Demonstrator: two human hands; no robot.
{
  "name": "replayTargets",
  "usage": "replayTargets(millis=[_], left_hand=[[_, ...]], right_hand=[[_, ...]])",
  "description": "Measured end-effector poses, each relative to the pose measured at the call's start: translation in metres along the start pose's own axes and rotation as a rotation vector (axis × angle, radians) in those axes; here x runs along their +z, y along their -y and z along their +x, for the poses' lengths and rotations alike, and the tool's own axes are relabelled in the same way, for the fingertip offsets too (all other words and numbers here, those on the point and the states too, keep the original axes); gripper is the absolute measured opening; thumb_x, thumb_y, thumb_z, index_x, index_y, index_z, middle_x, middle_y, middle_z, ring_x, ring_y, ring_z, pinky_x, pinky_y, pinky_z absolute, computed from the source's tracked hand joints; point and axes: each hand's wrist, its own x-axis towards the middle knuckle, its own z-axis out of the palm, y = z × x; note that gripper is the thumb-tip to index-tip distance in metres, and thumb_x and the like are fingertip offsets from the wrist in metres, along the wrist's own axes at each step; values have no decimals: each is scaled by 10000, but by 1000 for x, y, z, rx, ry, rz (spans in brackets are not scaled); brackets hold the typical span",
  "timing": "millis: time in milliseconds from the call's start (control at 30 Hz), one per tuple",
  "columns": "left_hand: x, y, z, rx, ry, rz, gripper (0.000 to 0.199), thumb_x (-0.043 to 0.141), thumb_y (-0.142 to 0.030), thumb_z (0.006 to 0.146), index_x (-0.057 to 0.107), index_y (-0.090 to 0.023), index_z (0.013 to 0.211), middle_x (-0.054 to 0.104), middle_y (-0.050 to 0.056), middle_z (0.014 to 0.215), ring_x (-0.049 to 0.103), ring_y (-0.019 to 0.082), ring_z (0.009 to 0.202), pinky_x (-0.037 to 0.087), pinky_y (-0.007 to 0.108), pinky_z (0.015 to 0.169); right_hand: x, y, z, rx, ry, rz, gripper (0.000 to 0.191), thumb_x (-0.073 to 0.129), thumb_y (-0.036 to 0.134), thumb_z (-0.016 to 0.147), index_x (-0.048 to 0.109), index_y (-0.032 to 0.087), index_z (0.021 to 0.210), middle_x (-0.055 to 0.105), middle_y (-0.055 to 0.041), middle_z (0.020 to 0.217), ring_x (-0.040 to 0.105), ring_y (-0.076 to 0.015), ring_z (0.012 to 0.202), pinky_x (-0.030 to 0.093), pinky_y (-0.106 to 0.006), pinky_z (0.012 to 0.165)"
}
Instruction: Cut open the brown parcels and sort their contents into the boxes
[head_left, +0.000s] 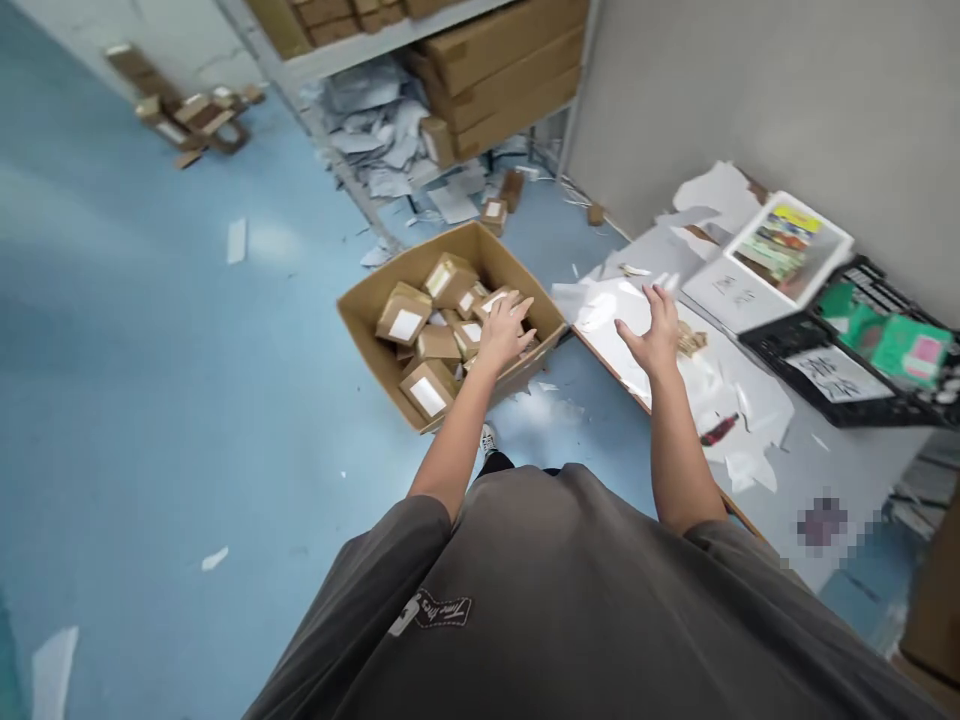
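Note:
Both arms reach forward from my body with nothing in the hands. My left hand [504, 335] is open, its fingers spread above the right side of a large open cardboard box [367, 345] on the floor. Inside that box lie several small brown cartons [405, 315] with white labels, jumbled together; my hand hides part of them, and I cannot tell if it touches any. Held above the edge of the work table [757, 530], my right hand [654, 335] is open too, thumb and fingers apart. White paper sheets [615, 310] are spread on the table beyond it.
A white box [739, 290] and a black crate [832, 370] with green packets stand on the table, near a red-handled tool [720, 430]. Behind is a shelf [375, 50] with long cartons and crumpled paper. Cardboard scraps [202, 120] and paper bits litter the blue floor [225, 400].

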Motion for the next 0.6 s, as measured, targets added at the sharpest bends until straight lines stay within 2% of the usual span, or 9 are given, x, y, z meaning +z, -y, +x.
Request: replayTargets(millis=[100,167,233,300,367,433,500,600], left_hand=[[-45,85,-29,-170,-58,19,654,731,-331,981,550,-222,1600,433,154,1713,406,356,1558,360,504,1312],[-70,132,-49,-277,-84,28,694,740,-336,968,526,-233,1620,409,153,1731,387,377,1576,352,532,1317],[-88,170,-68,-374,-108,34,717,742,-354,964,508,-257,1634,393,143,1743,367,390,1593,348,556,1319],[-98,200,-83,-462,-131,35,721,743,-370,964,502,-281,1638,392,129,1743,356,385,1602,354,555,1320],[-100,224,-93,-541,-136,25,728,747,-374,961,495,-299,1640,390,113,1744,350,374,1605,366,542,1319],[-94,243,-99,-614,-122,6,752,757,-370,950,483,-296,1647,376,107,1753,347,372,1607,379,534,1316],[-81,260,-102,-681,-92,-15,773,765,-367,940,476,-273,1650,363,116,1761,352,372,1605,396,526,1308],[-46,284,-106,-778,-23,-44,785,767,-377,933,473,-256,1651,365,127,1762,369,371,1598,415,517,1296]], right_hand=[[67,81,53,-153,102,55,854,635,612,981,369,257,1711,370,-165,1745,346,-430,1615,305,-669,1316],[108,131,78,-248,168,92,852,629,629,989,373,258,1712,366,-165,1748,348,-428,1614,299,-668,1321],[142,173,95,-320,231,116,854,626,640,993,372,263,1716,361,-160,1752,343,-430,1616,287,-669,1328],[171,204,109,-363,287,128,855,618,650,999,362,276,1724,355,-148,1759,329,-432,1622,275,-673,1333],[195,223,120,-390,344,136,858,608,666,1003,351,290,1730,347,-133,1767,312,-433,1630,271,-676,1336],[218,233,131,-408,402,151,862,606,682,1002,350,298,1730,338,-123,1773,299,-433,1634,272,-674,1337],[245,235,139,-418,466,172,867,618,687,993,360,303,1725,330,-119,1779,290,-436,1636,271,-668,1340],[295,229,147,-418,592,205,894,672,673,964,372,304,1721,326,-120,1779,281,-448,1636,265,-668,1343]])
